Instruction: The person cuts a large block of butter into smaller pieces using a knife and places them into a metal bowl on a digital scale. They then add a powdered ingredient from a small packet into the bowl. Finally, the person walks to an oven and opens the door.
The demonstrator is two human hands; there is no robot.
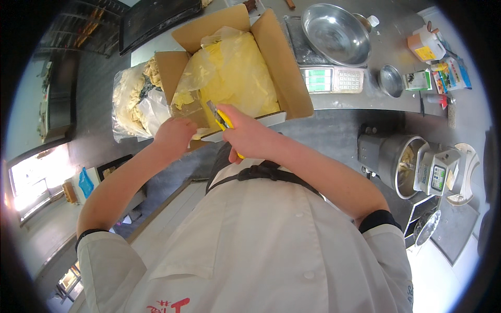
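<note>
Shirt [261, 229], then slanted yellow cutter [225, 121], tip forward-left

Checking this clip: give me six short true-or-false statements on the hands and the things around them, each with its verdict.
1. The right hand holds a yellow utility knife. True.
2. The cardboard box is closed. False: its flaps stand open, and yellow material shows inside.
3. A large metal bowl is beyond the digital scale. True.
4. The left hand rests on the digital scale. False: the left hand is by the near left corner of the cardboard box.
5. A clear bag of pale, lumpy material lies right of the cardboard box. False: it lies to the left.
6. A smaller metal bowl sits right of the digital scale. True.
</note>
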